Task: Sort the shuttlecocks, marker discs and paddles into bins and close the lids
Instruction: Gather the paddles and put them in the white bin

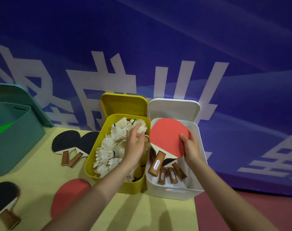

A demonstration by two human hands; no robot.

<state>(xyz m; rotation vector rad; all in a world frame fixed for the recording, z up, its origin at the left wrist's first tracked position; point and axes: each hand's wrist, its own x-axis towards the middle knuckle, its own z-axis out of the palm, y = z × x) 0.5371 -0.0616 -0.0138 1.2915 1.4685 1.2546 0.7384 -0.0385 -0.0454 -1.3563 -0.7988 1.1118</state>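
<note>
Red paddle beside yellow bin

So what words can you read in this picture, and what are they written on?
Blue banner: big white Chinese characters, cut off by the bins and the picture's edge, so none reads whole.
Silver stickers on the paddle handles in the white bin: print too small and blurred to read.
Nothing else carries writing.

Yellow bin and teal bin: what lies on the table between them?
In the head view, two black-faced paddles lie side by side on the table between the teal bin and the yellow bin.
</note>
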